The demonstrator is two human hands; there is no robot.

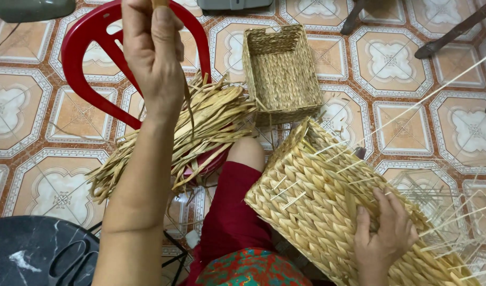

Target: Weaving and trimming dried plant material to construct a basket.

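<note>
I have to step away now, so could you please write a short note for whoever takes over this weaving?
Left hand: raised, fingers pinched on a thin strand pulled upward.
Right hand: flat on the half-woven basket lying on the lap, steadying it.
Supplies: bundle of dried strips on the red plastic chair; a finished basket on the tiled floor.
Done: most of the wall is woven.
Left: bare wire frame at the right end.
</note>
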